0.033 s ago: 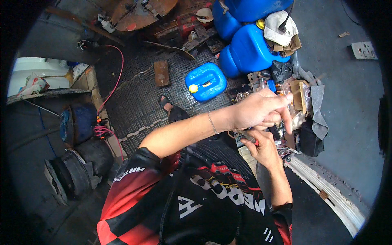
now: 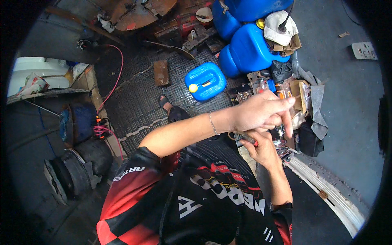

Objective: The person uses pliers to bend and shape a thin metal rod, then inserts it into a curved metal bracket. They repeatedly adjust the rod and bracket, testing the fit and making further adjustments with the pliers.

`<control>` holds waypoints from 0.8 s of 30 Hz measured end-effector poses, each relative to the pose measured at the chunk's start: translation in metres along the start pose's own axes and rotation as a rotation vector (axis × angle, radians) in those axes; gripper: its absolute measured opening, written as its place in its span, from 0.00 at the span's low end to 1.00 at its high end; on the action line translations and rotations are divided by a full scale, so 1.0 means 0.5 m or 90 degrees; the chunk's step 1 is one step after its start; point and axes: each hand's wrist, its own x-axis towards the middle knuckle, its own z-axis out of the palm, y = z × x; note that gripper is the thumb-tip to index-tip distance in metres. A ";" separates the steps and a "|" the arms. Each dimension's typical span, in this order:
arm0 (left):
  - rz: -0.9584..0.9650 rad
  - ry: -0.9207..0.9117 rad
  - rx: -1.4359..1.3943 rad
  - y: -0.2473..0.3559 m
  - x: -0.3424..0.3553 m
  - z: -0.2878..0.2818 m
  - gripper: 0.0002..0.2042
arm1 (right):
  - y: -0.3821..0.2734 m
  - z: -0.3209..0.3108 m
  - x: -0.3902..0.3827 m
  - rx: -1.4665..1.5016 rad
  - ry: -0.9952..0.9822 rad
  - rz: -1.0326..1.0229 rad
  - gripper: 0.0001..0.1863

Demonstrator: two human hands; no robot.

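My left hand point(image 2: 263, 112) is raised over my right hand, middle fingers curled and index finger angled downward; what it holds, if anything, is hidden. Just below it, my right hand point(image 2: 263, 149) grips a hand tool point(image 2: 250, 139) with a red and dark handle and a metal end pointing left. Under and beside both hands lies a cluttered pile of small tools and parts point(image 2: 245, 96), with a cardboard piece point(image 2: 300, 92).
A blue jerrycan point(image 2: 212, 94) stands on the grid mat ahead. Larger blue containers point(image 2: 249, 49) and a white cap point(image 2: 277, 26) are beyond. A rusty block point(image 2: 161, 72), pink hose point(image 2: 109, 96) and dark drums point(image 2: 79, 122) sit leftward. A power strip point(image 2: 363, 50) is right.
My left hand has shifted very slightly to the right; otherwise the view looks the same.
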 end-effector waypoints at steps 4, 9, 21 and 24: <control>-0.014 -0.022 -0.002 -0.003 0.002 0.012 0.35 | -0.003 0.004 0.003 -0.005 0.016 -0.098 0.18; -0.043 0.000 -0.013 0.008 -0.007 0.023 0.35 | -0.005 0.022 -0.005 0.141 -0.053 -0.058 0.19; 0.070 -0.028 0.152 0.041 0.005 0.036 0.34 | -0.015 0.087 -0.003 0.467 -0.106 -0.055 0.20; 0.030 -0.022 0.131 0.040 0.003 0.037 0.34 | -0.014 0.091 -0.003 0.483 -0.115 -0.062 0.22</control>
